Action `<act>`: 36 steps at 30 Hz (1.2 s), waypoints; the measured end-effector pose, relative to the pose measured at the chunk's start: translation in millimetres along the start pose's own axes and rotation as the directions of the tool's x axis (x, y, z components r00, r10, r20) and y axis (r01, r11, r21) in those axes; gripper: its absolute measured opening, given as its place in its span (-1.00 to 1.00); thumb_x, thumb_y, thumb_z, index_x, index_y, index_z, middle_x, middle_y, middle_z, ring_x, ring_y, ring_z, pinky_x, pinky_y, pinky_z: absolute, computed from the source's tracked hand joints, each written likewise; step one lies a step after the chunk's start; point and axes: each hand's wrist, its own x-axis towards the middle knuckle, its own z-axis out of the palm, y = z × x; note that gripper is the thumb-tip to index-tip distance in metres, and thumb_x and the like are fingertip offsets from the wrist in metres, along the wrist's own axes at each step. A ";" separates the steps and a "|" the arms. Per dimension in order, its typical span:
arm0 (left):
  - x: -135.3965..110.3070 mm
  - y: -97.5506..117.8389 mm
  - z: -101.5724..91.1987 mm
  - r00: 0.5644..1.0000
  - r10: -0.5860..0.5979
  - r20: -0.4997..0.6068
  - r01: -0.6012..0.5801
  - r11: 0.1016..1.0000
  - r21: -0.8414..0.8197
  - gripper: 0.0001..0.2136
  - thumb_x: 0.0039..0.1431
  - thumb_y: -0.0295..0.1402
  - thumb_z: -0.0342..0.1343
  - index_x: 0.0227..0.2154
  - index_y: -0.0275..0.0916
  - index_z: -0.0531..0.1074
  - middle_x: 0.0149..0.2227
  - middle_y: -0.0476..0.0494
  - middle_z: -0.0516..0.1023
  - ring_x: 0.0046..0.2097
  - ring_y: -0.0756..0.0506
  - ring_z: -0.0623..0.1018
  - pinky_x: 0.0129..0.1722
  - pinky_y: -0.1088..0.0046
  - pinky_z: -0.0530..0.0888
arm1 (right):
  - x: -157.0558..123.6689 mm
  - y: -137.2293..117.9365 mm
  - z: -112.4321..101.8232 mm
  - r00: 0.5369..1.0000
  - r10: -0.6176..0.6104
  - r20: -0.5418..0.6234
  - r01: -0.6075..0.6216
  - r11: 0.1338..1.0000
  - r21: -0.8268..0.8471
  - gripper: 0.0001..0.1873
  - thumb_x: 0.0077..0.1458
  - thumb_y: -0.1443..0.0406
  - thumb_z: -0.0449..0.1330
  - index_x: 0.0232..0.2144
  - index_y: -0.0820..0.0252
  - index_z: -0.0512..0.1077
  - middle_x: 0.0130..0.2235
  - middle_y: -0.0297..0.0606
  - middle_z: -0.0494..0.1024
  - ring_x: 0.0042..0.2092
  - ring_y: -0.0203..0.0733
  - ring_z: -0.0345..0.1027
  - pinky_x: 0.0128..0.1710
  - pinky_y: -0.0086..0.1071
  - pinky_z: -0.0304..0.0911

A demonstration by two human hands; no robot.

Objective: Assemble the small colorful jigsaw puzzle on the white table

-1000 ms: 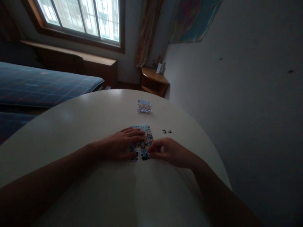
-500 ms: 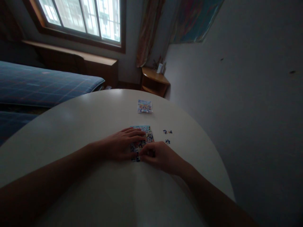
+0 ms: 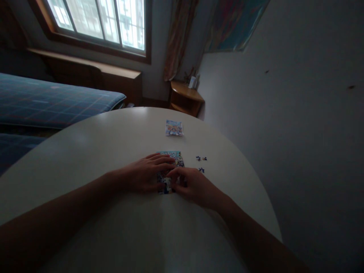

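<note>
A small jigsaw puzzle [image 3: 178,155] with a colourful printed picture lies on the white table, partly covered by both hands. My left hand [image 3: 145,172] rests flat across its left side, fingers stretched out over the pieces. Over the lower right part is my right hand [image 3: 192,184], with index finger and thumb apart and touching or just above the surface. Nothing shows between those fingertips; the other fingers are curled and partly hidden. To the right lie a few loose puzzle pieces [image 3: 198,158], one of them a dark piece [image 3: 201,170] close to my right hand.
Farther back on the round table [image 3: 119,132] lies a small printed packet [image 3: 174,128]. A plaid mattress [image 3: 57,100] stands beyond the left edge, a wooden corner shelf [image 3: 186,91] behind. The wall [image 3: 284,125] runs along the right.
My right hand's index finger and thumb have moved apart from a pinch, the index shifting away from me and uncovering part of the puzzle. My left hand has stayed in place.
</note>
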 end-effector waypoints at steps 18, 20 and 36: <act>3.1 12.5 6.4 0.994 -0.097 -0.046 0.100 0.993 0.060 -0.45 0.19 -0.04 0.16 0.17 -0.15 0.27 0.27 -0.25 0.29 0.25 -0.32 0.33 0.30 0.02 0.18 | -0.5 39.8 -71.8 0.926 0.166 -0.340 -0.295 0.880 -0.372 -0.85 0.15 0.33 0.19 -0.25 0.20 0.56 -0.33 -0.23 0.60 -0.37 -0.24 0.38 -0.32 -0.38 0.20; 2.0 12.6 8.4 0.993 -0.100 -0.055 0.103 0.993 0.060 -0.43 0.17 -0.04 0.18 0.17 -0.16 0.26 0.27 -0.26 0.28 0.25 -0.33 0.33 0.29 0.02 0.18 | -0.7 45.8 -74.6 0.917 0.188 -0.353 -0.321 0.871 -0.371 -0.83 0.15 0.31 0.19 -0.25 0.20 0.56 -0.33 -0.22 0.60 -0.37 -0.23 0.39 -0.32 -0.37 0.20; -1.1 9.3 11.8 0.994 -0.090 -0.060 0.094 0.994 0.058 -0.41 0.17 -0.04 0.19 0.20 -0.14 0.23 0.29 -0.26 0.26 0.27 -0.33 0.31 0.31 -0.01 0.16 | -3.8 89.2 -92.1 0.876 0.239 -0.418 -0.412 0.821 -0.394 -0.77 0.17 0.28 0.20 -0.16 0.18 0.60 -0.19 -0.14 0.60 -0.26 -0.17 0.43 -0.21 -0.32 0.27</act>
